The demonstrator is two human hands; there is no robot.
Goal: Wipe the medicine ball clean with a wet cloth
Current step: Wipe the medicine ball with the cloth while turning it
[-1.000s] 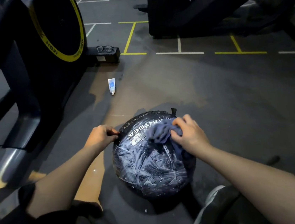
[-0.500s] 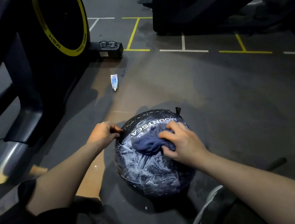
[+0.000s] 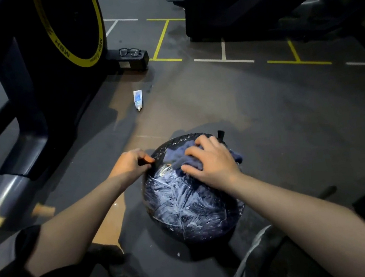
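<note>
Wiping the far top of the foam-smeared ball

The round black medicine ball (image 3: 191, 197) sits on the dark gym floor (image 3: 279, 126); the right hand (image 3: 209, 160) presses the crumpled blue cloth (image 3: 179, 159) with flat fingers, the left hand (image 3: 131, 163) pinches its left edge; best work nearward in overlapping strokes over the white streaks

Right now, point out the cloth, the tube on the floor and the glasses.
cloth (image 3: 180, 159), head view, on the bunched blue fabric left of the right hand's fingers.
tube (image 3: 138, 99), head view, on the middle of its white and blue body.
glasses (image 3: 129, 52), head view, on the bridge between the lenses.
</note>
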